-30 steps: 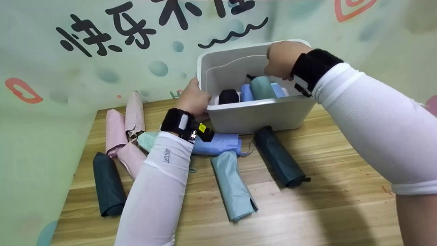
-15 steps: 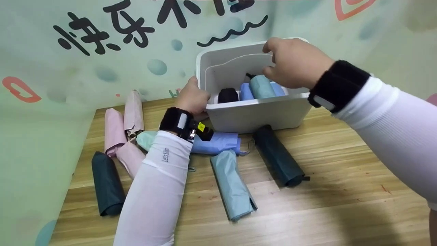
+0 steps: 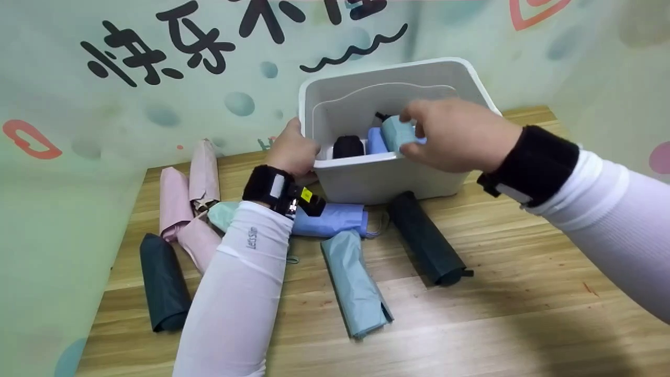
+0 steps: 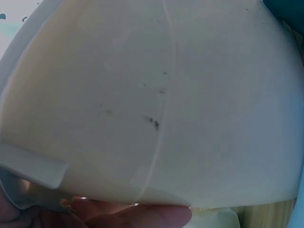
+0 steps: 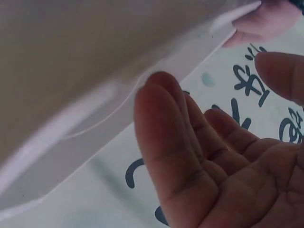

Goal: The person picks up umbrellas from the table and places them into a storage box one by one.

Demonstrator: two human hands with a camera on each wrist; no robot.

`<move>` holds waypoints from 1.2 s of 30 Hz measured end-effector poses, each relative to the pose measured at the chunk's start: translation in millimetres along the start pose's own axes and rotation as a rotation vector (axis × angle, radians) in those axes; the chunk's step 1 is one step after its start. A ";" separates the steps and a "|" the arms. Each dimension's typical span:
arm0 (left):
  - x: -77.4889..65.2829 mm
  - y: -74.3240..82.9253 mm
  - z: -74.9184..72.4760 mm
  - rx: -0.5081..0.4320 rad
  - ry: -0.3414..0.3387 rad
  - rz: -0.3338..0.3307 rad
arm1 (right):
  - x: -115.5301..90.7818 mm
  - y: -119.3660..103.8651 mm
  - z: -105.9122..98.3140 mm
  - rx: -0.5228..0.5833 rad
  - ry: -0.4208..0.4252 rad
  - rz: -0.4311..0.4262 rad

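A light grey plastic bin stands against the backdrop. My left hand grips its left end at the rim; in the left wrist view the fingers curl against the bin's wall. Inside lie a black folded umbrella, a blue one and, leaning over it, a pale teal umbrella. My right hand hovers over the front rim beside the teal umbrella, partly covering it. In the right wrist view that hand's palm shows bare, with fingers loosely bent and thumb apart.
On the wooden surface lie more folded umbrellas: pink ones at left, a dark one at front left, a mint one, a blue one, a teal one and another dark one before the bin.
My right hand has come from the bin's far right side toward its front rim, its fingers loosening. The left hand keeps its hold, and the umbrellas lie as before.
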State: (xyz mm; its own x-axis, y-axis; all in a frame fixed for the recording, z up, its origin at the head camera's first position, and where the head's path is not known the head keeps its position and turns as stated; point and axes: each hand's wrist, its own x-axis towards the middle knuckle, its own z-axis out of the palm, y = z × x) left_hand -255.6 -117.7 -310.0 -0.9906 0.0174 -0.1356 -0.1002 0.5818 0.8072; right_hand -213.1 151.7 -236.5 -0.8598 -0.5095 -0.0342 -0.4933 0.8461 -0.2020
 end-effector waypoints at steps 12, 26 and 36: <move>-3.0 1.6 1.4 -0.083 -0.003 -0.013 | -26.3 -16.0 39.0 -0.035 0.004 -0.142; -2.8 0.4 1.8 -0.017 0.006 0.004 | -25.9 6.0 99.1 -0.079 -0.089 -0.127; -2.2 -0.2 2.7 -0.016 0.018 0.011 | -22.0 16.5 126.3 -0.043 -0.129 -0.002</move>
State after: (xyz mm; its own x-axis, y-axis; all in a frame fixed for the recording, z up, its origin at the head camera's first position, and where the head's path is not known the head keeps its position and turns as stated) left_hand -253.2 -115.7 -311.4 -0.9932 0.0088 -0.1160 -0.0905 0.5683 0.8178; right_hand -185.7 157.1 -362.7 -0.8363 -0.5244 -0.1602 -0.5022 0.8498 -0.1599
